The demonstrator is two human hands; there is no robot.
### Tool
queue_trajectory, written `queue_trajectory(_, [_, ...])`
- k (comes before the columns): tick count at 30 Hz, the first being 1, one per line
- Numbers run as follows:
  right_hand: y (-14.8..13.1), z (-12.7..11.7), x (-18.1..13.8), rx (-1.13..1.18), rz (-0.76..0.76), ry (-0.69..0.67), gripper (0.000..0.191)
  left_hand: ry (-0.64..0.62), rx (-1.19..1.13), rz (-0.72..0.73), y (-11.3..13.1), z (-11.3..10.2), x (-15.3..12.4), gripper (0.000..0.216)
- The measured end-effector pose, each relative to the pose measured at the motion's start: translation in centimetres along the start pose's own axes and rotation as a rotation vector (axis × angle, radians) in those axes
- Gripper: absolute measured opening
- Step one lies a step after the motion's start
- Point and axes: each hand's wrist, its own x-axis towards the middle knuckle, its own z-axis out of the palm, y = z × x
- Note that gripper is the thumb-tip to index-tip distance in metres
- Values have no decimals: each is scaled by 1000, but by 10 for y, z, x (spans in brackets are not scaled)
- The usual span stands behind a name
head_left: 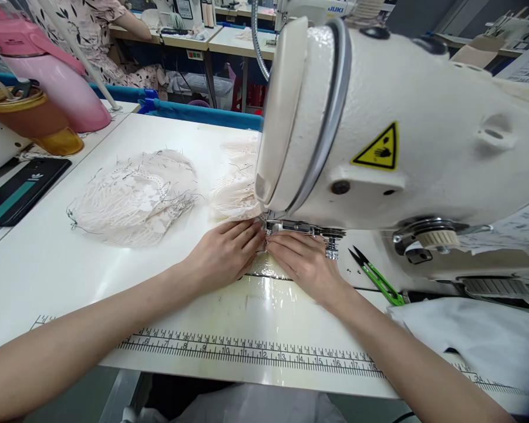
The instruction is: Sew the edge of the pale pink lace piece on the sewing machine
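Observation:
A cream sewing machine [400,129] fills the upper right. My left hand [224,252] and my right hand [303,261] lie side by side, palms down, right below its needle area [273,226]. The fingertips of both press down on a small piece of pale lace [235,194] that runs under the machine head. The fingers are stretched forward and close together. What lies directly beneath the fingertips is hidden.
A pile of cream lace pieces [134,200] sits left of the hands. Green thread snips [374,276] lie right of the needle. White cloth [475,335] is at the right. A printed ruler [246,349] runs along the table's front edge. A phone [22,191] and pink jug [57,76] stand far left.

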Motion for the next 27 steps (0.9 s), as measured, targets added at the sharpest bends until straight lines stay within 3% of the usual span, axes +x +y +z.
queue_trajectory(13, [15, 7, -7, 161, 162, 46, 18, -7, 13, 23, 0, -2, 0, 33])
queue_trajectory(27, [17, 8, -9, 123, 151, 54, 19, 5, -5, -17, 0, -1, 1, 32])
